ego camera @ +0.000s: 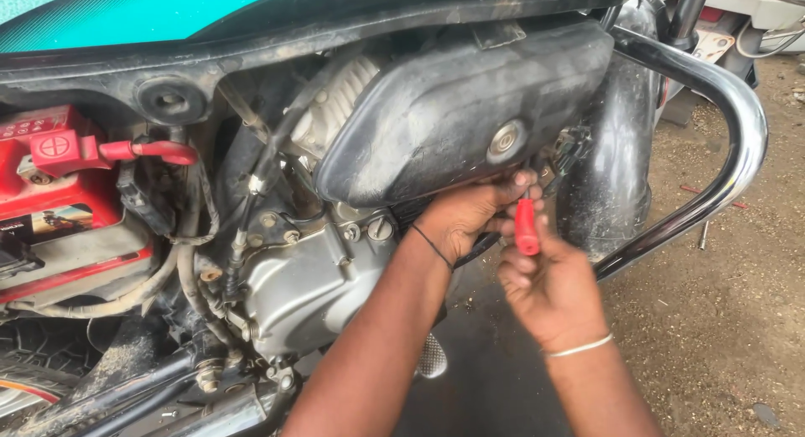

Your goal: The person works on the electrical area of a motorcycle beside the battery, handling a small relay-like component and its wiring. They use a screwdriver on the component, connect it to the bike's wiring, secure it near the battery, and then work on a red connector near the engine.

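My right hand (pixel 549 290) is closed around a red-handled screwdriver (pixel 526 227) held upright, its tip hidden under the lower edge of a dusty black side cover (pixel 436 110) of a motorcycle. My left hand (pixel 470 219) reaches up beside it, with its fingertips pressed against the underside of that cover, close to the screwdriver's handle. A thin black band circles my left wrist and a white one my right.
The grey engine case (pixel 310 278) with bolts sits left of my hands. A red battery (pixel 59 194) with a red cable cap is at far left. A chrome crash guard (pixel 721 177) curves past on the right, over dirt ground (pixel 721 319). A black tyre (pixel 616 135) stands behind.
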